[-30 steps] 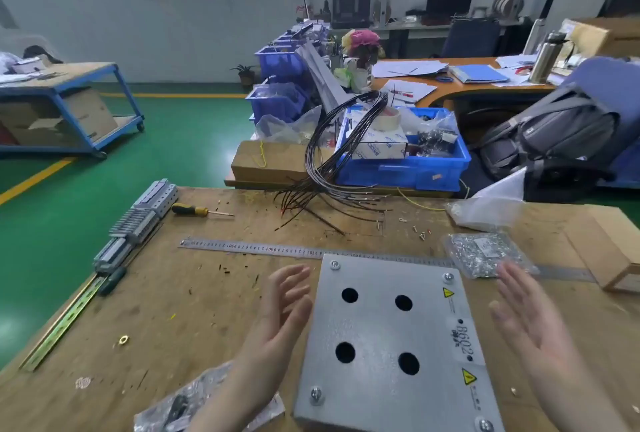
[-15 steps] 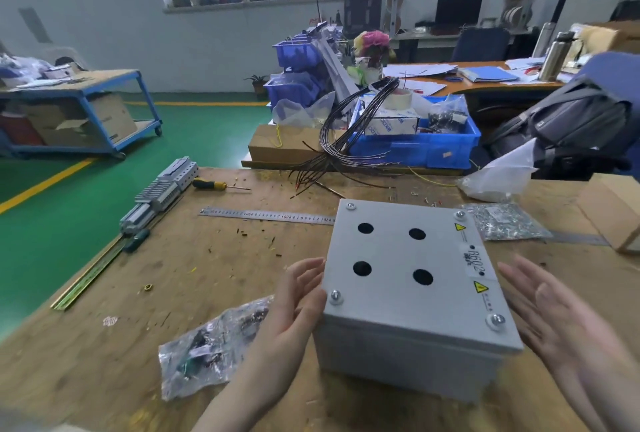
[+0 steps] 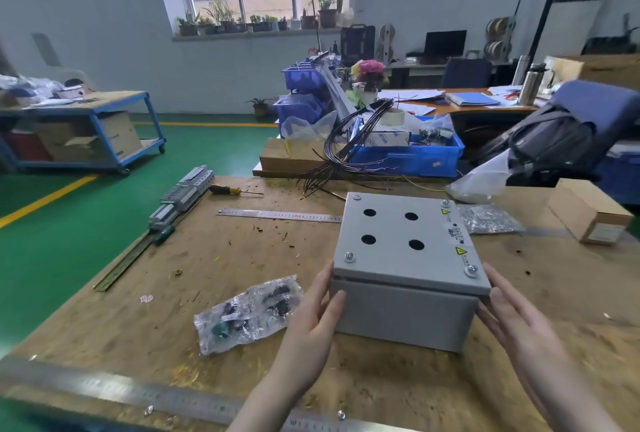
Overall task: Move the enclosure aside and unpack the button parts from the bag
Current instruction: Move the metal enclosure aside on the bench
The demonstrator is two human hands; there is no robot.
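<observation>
- Both hands clamp the grey sheet-metal enclosure with four round holes in its lid [image 3: 401, 258]: my left hand [image 3: 313, 314] presses flat on the side wall at 9 o'clock with the thumb wrapped onto the near face, and my right hand [image 3: 512, 321] lies open-palmed against the wall at 3 o'clock. Neither hand is curled into a fist; it is a squeeze between two palms.
- That box sits at the centre of the scratched wooden workbench [image 3: 242, 258], slightly toward 3 o'clock. I cannot tell whether its base is resting on the wood or just clear of it.
- Risk one: the grip is friction only on smooth painted metal. If the palms slacken, I judge the box could slide down and thump onto the bench.
- Risk two: the clear plastic bag of dark button parts [image 3: 247, 314] lies just beside my left hand at 9 o'clock. Pushing the box that way would run over it, so away or toward 3 o'clock looks safer.
- Risk three: at 1 o'clock a clear bag of small silvery hardware [image 3: 488, 220] and a long steel ruler [image 3: 277, 215] lie close behind; shoving toward 12 could plough into them.
- Lid faces up, holes skyward. The label strip with yellow warning triangles runs along the 3 o'clock edge. The lid looks nearly square, its slightly longer run from 6 toward 12, turned a touch toward 11.
</observation>
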